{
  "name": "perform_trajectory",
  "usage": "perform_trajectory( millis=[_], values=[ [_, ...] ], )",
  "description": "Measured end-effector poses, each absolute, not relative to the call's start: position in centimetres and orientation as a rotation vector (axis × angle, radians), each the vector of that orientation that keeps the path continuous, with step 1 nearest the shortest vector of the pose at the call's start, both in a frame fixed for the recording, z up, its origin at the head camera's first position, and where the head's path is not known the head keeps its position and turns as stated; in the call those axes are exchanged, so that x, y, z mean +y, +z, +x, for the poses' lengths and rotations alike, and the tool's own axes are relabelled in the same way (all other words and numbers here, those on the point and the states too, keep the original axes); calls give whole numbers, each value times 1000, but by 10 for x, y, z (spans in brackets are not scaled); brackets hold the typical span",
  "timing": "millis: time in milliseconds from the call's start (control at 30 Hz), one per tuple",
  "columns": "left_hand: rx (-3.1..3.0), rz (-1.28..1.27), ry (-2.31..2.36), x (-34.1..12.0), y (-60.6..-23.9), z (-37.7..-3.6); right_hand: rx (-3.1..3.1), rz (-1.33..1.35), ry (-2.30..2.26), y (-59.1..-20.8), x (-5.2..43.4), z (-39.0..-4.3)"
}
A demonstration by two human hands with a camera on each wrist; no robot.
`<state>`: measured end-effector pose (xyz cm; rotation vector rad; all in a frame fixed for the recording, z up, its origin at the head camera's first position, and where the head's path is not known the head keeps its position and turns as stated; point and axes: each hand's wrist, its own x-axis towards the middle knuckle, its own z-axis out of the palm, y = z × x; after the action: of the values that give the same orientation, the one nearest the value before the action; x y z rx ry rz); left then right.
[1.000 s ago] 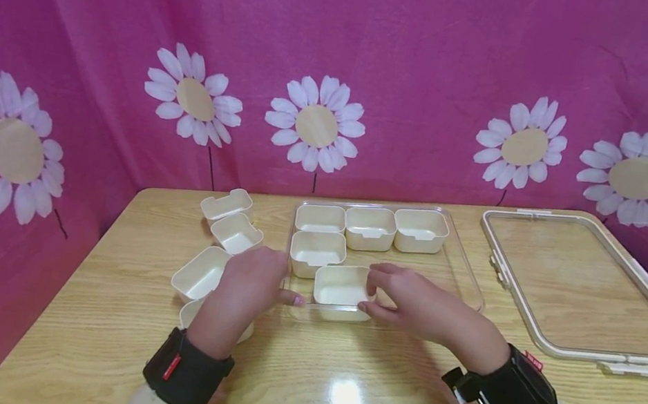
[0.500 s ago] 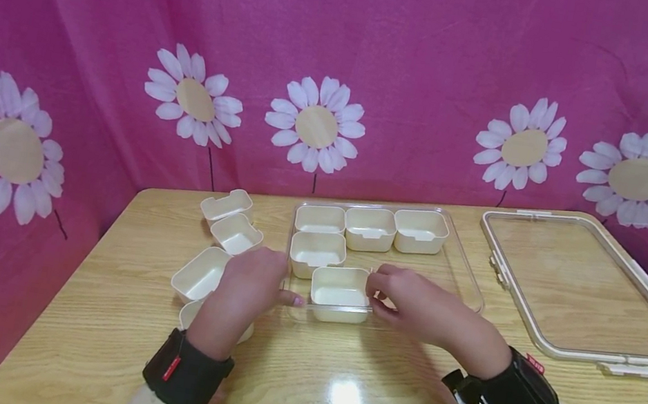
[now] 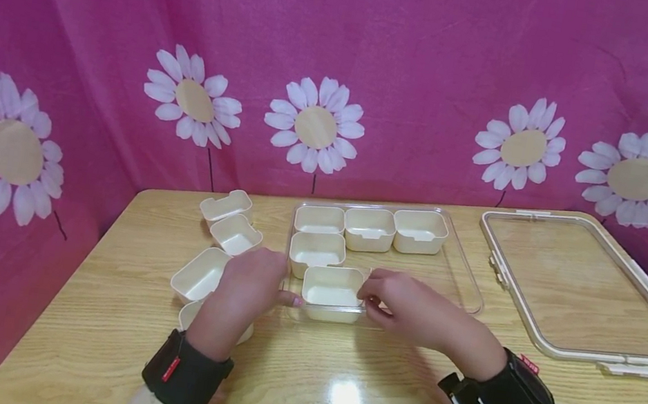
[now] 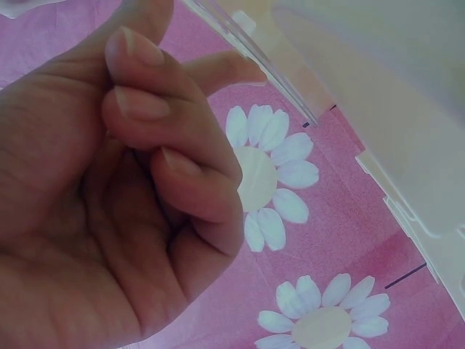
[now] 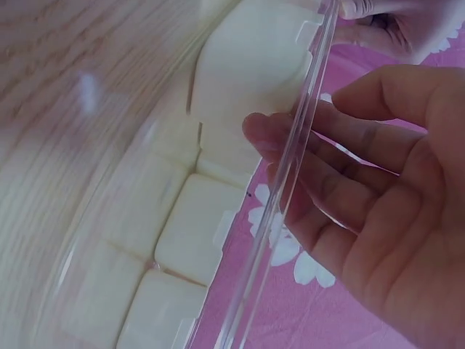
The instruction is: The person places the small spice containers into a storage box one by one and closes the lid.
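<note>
A clear plastic tray (image 3: 466, 280) lies at the table's middle and holds several cream boxes. The nearest box (image 3: 331, 292) sits by the tray's front edge. My right hand (image 3: 396, 301) presses nearly straight fingers (image 5: 320, 138) against that box's right side (image 5: 251, 65); the tray's clear rim (image 5: 290, 189) crosses in front of them. At the tray's front-left corner my left hand (image 3: 249, 283) pinches the rim (image 4: 285, 89), index fingertip (image 4: 236, 67) on it, the other fingers curled.
The tray's clear lid (image 3: 587, 291) with a cream frame lies flat at the right. Loose cream boxes (image 3: 236, 233) stand left of the tray, one partly under my left wrist. A pink flowered cloth walls off the back and the sides.
The front box has slid left along the tray's front edge, and my right hand has followed it. My left hand has stayed where it was.
</note>
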<state>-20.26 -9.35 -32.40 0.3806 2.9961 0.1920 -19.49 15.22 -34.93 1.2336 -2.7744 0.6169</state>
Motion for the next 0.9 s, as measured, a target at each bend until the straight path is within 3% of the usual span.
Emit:
perform_trajectory(
  millis=[900],
  values=[
    [3041, 428, 172, -94, -326, -201, -2767, 1271, 677, -357, 141, -188]
  ],
)
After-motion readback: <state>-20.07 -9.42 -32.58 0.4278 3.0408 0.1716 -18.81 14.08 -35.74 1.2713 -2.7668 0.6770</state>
